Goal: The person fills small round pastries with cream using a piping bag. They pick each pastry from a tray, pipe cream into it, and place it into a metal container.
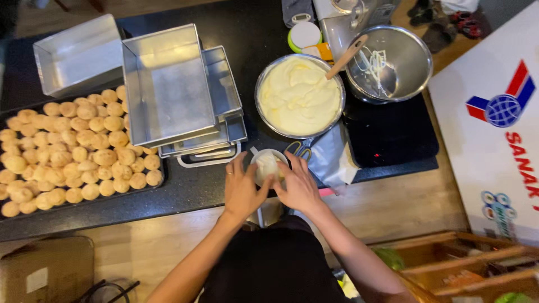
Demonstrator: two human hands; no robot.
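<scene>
Hands meet at the near edge of the dark counter [185, 191], the left hand [242, 189] and right hand [298, 185] both cupped around a small white cup [268, 164] held between them, just below the bowl of cream [299, 95].

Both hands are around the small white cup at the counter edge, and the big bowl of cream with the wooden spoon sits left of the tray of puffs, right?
Not quite. The head view shows the bowl of cream to the right of the tray of puffs, not left. The rest holds: the left hand and right hand are around the small white cup at the counter edge, and the wooden spoon rests on the bowl's rim.
</scene>
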